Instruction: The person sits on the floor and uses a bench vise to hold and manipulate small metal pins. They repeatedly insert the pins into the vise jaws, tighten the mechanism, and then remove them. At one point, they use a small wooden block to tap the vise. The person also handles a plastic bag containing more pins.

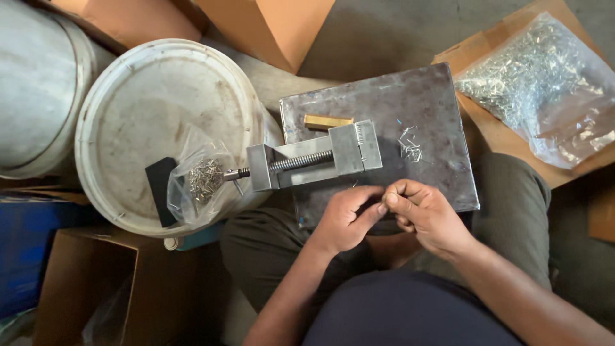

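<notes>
My left hand [346,218] and my right hand [426,214] meet fingertip to fingertip over the near edge of a grey steel plate [435,109]. They pinch something very small between them; I cannot make out what it is. Just beyond the hands a small steel vise [314,160] with a threaded screw lies on the plate. A brass bar [327,121] rests behind the vise. A little heap of thin metal pins [410,148] lies on the plate to the right of the vise.
A white bucket lid [147,122] at left carries a clear bag of small metal parts [202,179] and a black block [160,189]. A large clear bag of metal pins [544,90] lies on cardboard at right. Cardboard boxes stand around.
</notes>
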